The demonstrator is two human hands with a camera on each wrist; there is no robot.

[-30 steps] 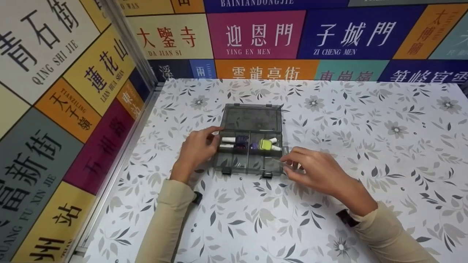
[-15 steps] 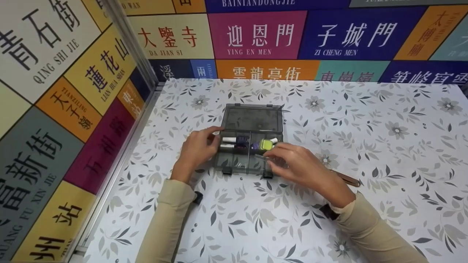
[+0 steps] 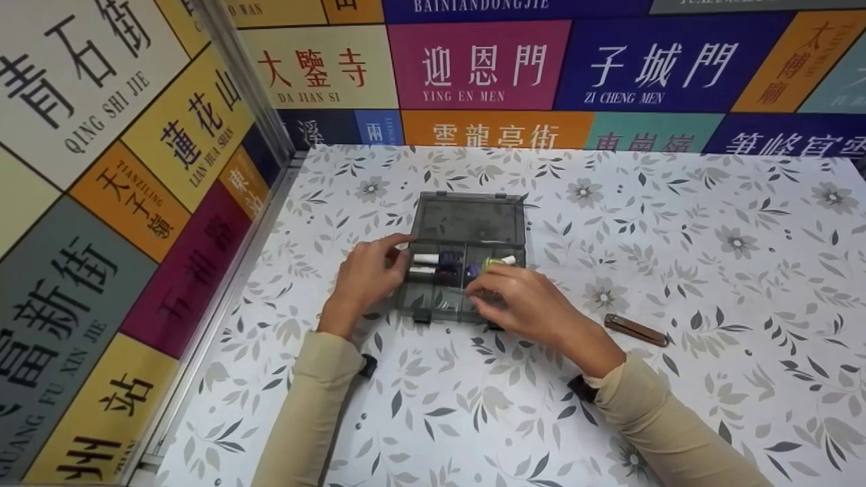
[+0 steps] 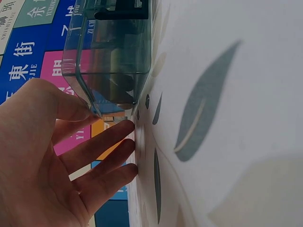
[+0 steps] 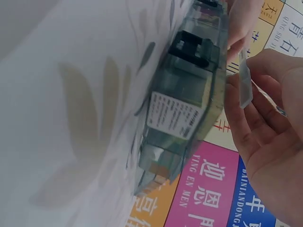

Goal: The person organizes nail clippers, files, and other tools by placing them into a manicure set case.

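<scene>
A smoky translucent compartment box (image 3: 414, 304) lies on the table with its lid (image 3: 471, 220) folded back. My left hand (image 3: 365, 274) rests at its left side; in the left wrist view the thumb meets the box's corner while the other fingers stay extended and spread. Between the thumb and fingers of my right hand (image 3: 521, 301) is a thin clear plastic strip (image 5: 245, 85), like a compartment divider, over the front right compartments. Dark bottles with white caps (image 3: 425, 258) lie in the back left compartment. A yellow-green item (image 3: 496, 261) on the right is partly covered by the hand.
Right of the box lies a slender brown item with a dark edge (image 3: 636, 330). A black latch (image 3: 421, 318) shows on the box's front, and a printed label (image 5: 175, 116) in the right wrist view. Walls with lettered panels (image 3: 477, 64) border the patterned tabletop (image 3: 683, 270).
My right hand has moved left with the clear strip, from the box's right edge to above its middle. The brown item has come out from behind the right arm. My left hand stays in place.
</scene>
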